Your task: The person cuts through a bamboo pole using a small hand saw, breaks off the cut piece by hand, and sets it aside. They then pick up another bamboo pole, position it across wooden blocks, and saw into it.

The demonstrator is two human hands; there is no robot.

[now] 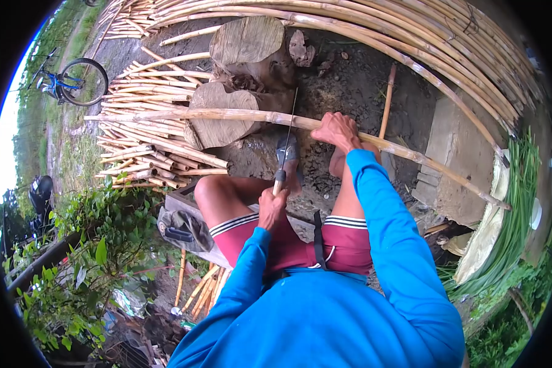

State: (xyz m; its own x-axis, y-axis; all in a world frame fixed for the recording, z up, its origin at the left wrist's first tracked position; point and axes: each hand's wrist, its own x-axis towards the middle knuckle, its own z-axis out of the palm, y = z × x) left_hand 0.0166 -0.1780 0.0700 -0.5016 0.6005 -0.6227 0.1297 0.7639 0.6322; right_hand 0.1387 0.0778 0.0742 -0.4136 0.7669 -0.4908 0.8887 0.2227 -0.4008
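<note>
My left hand is closed round the pale handle of a long-bladed cutting tool. Its thin blade shows nearly edge-on and crosses a long bamboo pole; whether it is a saw or a machete I cannot tell. My right hand grips the pole just right of the blade, close to my knee. The pole slants across the view and lies over the face of the lower wood stump. A second stump is beyond it.
Cut bamboo pieces are heaped at left. Long poles curve across the top right. A concrete block and long green leaves are at right. A bicycle stands far left, with leafy plants nearer.
</note>
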